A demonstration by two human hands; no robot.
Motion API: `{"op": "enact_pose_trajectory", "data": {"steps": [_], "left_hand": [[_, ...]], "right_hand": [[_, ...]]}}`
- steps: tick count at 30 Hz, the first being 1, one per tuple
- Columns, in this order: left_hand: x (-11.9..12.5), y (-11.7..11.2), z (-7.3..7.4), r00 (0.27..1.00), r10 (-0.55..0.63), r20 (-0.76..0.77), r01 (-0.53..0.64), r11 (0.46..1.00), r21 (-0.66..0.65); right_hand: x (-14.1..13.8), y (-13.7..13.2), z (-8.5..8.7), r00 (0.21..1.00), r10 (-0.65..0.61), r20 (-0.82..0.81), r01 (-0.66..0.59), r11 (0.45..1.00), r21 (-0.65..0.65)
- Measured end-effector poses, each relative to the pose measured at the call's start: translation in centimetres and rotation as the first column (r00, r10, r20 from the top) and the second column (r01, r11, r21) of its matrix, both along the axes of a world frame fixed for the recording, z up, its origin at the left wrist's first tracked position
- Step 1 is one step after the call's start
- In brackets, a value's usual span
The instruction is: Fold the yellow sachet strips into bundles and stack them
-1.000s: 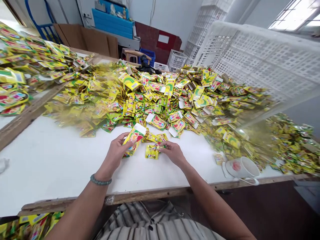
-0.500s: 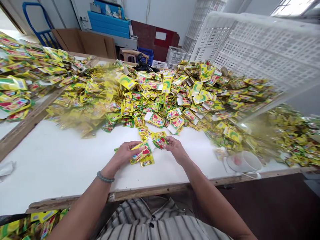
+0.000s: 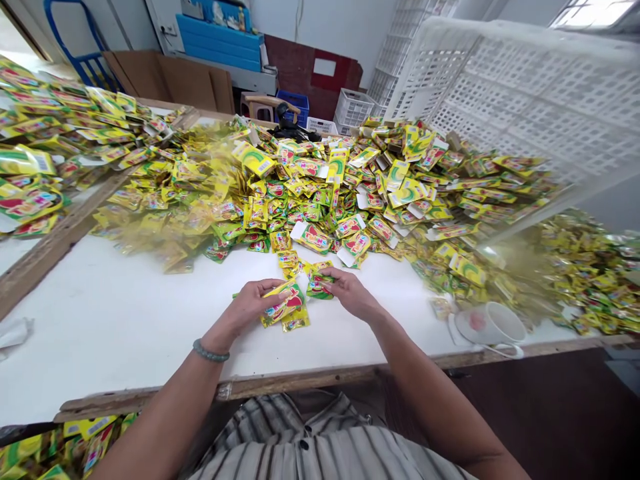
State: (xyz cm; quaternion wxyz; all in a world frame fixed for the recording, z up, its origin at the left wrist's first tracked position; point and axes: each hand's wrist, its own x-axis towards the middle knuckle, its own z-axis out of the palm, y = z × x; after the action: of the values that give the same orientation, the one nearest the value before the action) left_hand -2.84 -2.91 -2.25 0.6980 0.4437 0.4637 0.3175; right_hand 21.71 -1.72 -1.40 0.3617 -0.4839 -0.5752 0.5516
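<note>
My left hand (image 3: 250,307) is closed around a small stack of yellow-green sachets (image 3: 285,308) held just above the white table (image 3: 125,320). My right hand (image 3: 350,293) pinches one small yellow-green sachet (image 3: 318,285) right beside that stack. A few loose sachets (image 3: 290,260) lie just beyond my fingers. Behind them spreads a big heap of the same sachets (image 3: 350,180) across the middle of the table.
A white mug (image 3: 493,325) lies on its side near the table's right front edge. A large white plastic crate (image 3: 525,107) leans over the heap at right. More sachets pile at far left (image 3: 45,147) and far right (image 3: 590,273). A wooden edge (image 3: 300,381) rims the table.
My left hand turned its stack from upright to flat and lowered it. My right hand lifted a sachet from the table and brought it against the stack.
</note>
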Motion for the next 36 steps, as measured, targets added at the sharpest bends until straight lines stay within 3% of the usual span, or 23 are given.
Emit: {"op": "enact_pose_trajectory", "data": {"steps": [4, 8, 13, 22, 25, 27, 29, 30, 32, 34, 36], "left_hand": [[0.1, -0.2, 0.3, 0.998, -0.044, 0.043, 0.045, 0.999, -0.018], [0.3, -0.3, 0.2, 0.995, -0.089, 0.052, 0.092, 0.994, -0.055], [0.8, -0.4, 0.3, 0.992, -0.077, 0.103, 0.089, 0.989, -0.118], [1.6, -0.6, 0.7, 0.976, 0.057, 0.208, -0.006, 0.972, -0.236], [1.8, -0.5, 0.4, 0.969, 0.113, 0.22, -0.052, 0.963, -0.264], [2.0, -0.3, 0.4, 0.959, 0.158, 0.233, -0.091, 0.957, -0.276], [2.0, -0.2, 0.6, 0.948, 0.205, 0.242, -0.133, 0.95, -0.281], [1.9, -0.1, 0.7, 0.944, 0.224, 0.243, -0.153, 0.948, -0.28], [1.8, 0.0, 0.9, 0.94, 0.251, 0.231, -0.185, 0.944, -0.273], [1.6, 0.0, 1.0, 0.94, 0.262, 0.217, -0.204, 0.944, -0.258], [1.4, 0.0, 1.0, 0.942, 0.261, 0.211, -0.209, 0.949, -0.237]], "right_hand": [[-0.1, 0.4, 0.7, 0.977, 0.152, 0.151, -0.158, 0.987, 0.029], [-0.2, 0.9, 2.5, 0.924, 0.144, 0.355, -0.2, 0.972, 0.127], [-0.4, 1.5, 3.3, 0.901, 0.233, 0.365, -0.29, 0.951, 0.109], [-1.0, 0.7, 1.5, 0.976, 0.045, 0.214, -0.066, 0.994, 0.09], [-0.5, 0.6, 1.3, 0.995, 0.025, 0.1, -0.03, 0.998, 0.049], [0.2, 1.0, 1.0, 0.992, -0.06, 0.112, 0.05, 0.995, 0.088], [0.9, 1.7, 0.4, 0.941, -0.16, 0.298, 0.1, 0.973, 0.206], [1.1, 2.0, 0.1, 0.882, -0.169, 0.44, 0.053, 0.963, 0.265], [1.3, 2.4, -0.7, 0.694, -0.104, 0.712, -0.171, 0.937, 0.304], [1.2, 2.5, -1.7, 0.515, -0.05, 0.856, -0.368, 0.889, 0.273], [1.3, 2.2, -2.7, 0.455, -0.085, 0.886, -0.421, 0.857, 0.298]]}}
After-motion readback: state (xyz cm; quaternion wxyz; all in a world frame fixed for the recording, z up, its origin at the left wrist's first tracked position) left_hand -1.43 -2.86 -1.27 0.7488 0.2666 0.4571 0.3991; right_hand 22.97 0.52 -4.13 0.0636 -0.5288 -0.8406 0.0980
